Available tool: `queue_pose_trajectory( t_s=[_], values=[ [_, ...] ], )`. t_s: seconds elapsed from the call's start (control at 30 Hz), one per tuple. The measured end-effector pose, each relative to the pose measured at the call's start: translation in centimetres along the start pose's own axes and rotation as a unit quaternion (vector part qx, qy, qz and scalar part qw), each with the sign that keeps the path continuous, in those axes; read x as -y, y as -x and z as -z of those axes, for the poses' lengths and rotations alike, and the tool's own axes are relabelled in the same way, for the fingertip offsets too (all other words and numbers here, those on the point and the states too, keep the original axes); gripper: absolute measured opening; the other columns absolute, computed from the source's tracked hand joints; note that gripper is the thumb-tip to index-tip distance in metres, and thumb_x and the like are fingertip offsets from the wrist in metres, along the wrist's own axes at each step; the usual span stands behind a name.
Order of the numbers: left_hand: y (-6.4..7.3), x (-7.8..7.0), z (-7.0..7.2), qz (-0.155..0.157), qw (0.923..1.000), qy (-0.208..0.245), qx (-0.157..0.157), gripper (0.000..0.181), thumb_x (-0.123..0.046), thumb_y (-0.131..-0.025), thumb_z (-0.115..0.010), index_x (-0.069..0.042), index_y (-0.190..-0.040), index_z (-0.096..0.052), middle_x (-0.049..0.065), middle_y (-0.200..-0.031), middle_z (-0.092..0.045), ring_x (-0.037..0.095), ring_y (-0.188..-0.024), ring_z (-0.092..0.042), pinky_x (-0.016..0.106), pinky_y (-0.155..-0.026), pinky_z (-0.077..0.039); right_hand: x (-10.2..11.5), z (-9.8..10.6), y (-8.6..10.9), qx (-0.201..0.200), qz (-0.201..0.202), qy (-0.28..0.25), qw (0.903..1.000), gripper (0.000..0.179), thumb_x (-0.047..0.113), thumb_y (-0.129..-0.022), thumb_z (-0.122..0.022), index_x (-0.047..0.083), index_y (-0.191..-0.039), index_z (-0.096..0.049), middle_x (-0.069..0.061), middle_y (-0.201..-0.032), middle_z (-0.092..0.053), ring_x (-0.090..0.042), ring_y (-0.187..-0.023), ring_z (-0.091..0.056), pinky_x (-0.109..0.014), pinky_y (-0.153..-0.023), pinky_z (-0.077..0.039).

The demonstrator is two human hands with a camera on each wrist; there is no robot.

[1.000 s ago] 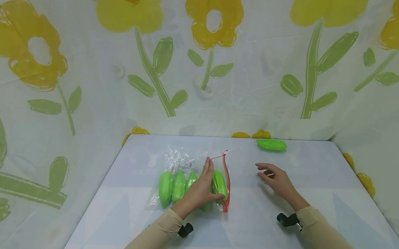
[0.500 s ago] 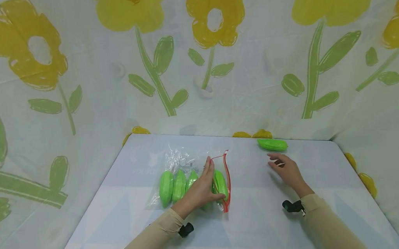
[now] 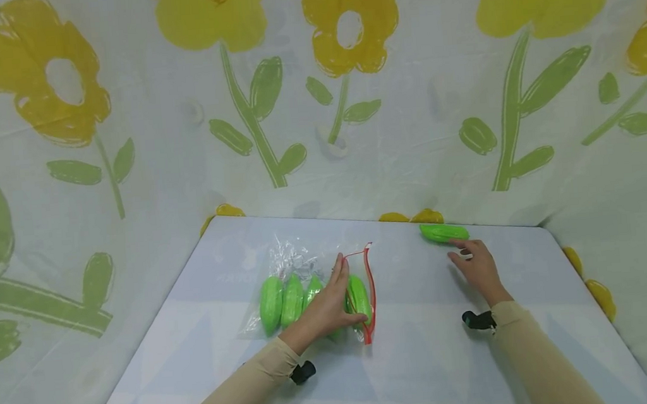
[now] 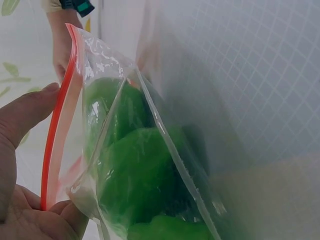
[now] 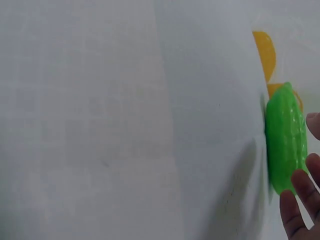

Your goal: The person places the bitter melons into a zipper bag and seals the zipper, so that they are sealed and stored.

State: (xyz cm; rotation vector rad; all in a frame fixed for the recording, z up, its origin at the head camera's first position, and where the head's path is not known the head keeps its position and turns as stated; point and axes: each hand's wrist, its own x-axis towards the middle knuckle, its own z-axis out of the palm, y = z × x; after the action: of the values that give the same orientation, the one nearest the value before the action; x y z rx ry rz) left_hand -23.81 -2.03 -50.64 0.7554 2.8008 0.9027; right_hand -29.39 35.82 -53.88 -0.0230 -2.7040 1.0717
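A clear zip bag (image 3: pixel 293 253) with a red zip strip (image 3: pixel 372 287) lies left of centre in the head view. Inside are several bright green, long, toy-vegetable-like pieces (image 3: pixel 272 304). My left hand (image 3: pixel 323 310) rests over the bag near its mouth, fingers straight and thumb spread; in the left wrist view the thumb (image 4: pixel 32 112) is at the red strip. Another green toy-vegetable-like piece (image 3: pixel 440 232) lies at the table's back edge. My right hand (image 3: pixel 479 270) has its fingertips right at its near side, fingers loosely bent and apart around nothing.
The pale table (image 3: pixel 422 365) has blue triangle shapes on it. Behind and beside it hangs a white cloth (image 3: pixel 411 157) printed with yellow flowers. A small black wrist camera (image 3: pixel 478 320) sits below the right hand, and another black camera (image 3: pixel 303 373) below the left.
My right hand has moved right and away from me, from the table's middle to the lone green piece at the back edge. The left hand and the bag have stayed in place.
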Motion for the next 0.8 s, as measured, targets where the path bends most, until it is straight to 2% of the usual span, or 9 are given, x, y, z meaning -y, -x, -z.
queue_pose_trajectory(
  t_s=[0.13,0.27,0.4,0.6,0.8],
  values=[
    [-0.1,0.0,0.0,-0.003,1.0,0.002,0.0,0.127,-0.045,-0.078,-0.088,0.0,-0.162,-0.004,0.007,-0.171,0.011,0.031,-0.108,-0.065,0.027,-0.073,-0.055,-0.2,0.5,-0.3,0.003,-0.014,0.003,0.9999,0.041,0.018,-0.102,-0.062,0.0,-0.138,-0.059,-0.029,-0.134,-0.045,-0.044,-0.119,-0.05,-0.058,-0.097,-0.047],
    [-0.1,0.0,0.0,-0.003,1.0,0.006,0.006,0.128,-0.045,-0.078,-0.088,-0.001,-0.163,-0.002,0.006,-0.17,0.012,0.029,-0.102,-0.066,0.025,-0.068,-0.054,-0.1,1.0,-0.6,-0.003,-0.016,0.003,0.9999,0.041,0.016,-0.102,-0.062,0.0,-0.139,-0.059,-0.03,-0.137,-0.043,-0.046,-0.121,-0.048,-0.059,-0.097,-0.046],
    [-0.1,0.1,0.0,-0.002,1.0,0.004,0.006,0.128,-0.046,-0.078,-0.088,0.0,-0.162,-0.003,0.006,-0.17,0.013,0.031,-0.107,-0.066,0.025,-0.07,-0.054,-0.1,1.1,-1.0,-0.009,-0.001,0.006,0.9999,0.04,0.013,-0.1,-0.063,-0.002,-0.138,-0.06,-0.033,-0.137,-0.041,-0.048,-0.122,-0.045,-0.062,-0.097,-0.044],
    [0.0,-0.1,0.1,0.0,1.0,0.002,0.005,0.128,-0.046,-0.078,-0.088,-0.001,-0.163,-0.002,0.006,-0.17,0.013,0.032,-0.109,-0.066,0.025,-0.071,-0.055,-0.8,1.2,-2.0,-0.026,0.027,0.029,0.9989,0.038,0.007,-0.097,-0.066,-0.003,-0.133,-0.062,-0.037,-0.137,-0.039,-0.055,-0.128,-0.038,-0.068,-0.103,-0.035],
    [0.1,-0.1,0.3,0.003,1.0,0.005,0.006,0.128,-0.045,-0.078,-0.088,-0.002,-0.163,-0.002,0.004,-0.17,0.014,0.03,-0.105,-0.066,0.023,-0.066,-0.052,-1.2,1.2,-2.8,-0.01,0.016,0.024,0.9995,0.041,0.005,-0.096,-0.065,-0.004,-0.136,-0.059,-0.04,-0.145,-0.034,-0.058,-0.135,-0.032,-0.07,-0.108,-0.03]
  ],
)
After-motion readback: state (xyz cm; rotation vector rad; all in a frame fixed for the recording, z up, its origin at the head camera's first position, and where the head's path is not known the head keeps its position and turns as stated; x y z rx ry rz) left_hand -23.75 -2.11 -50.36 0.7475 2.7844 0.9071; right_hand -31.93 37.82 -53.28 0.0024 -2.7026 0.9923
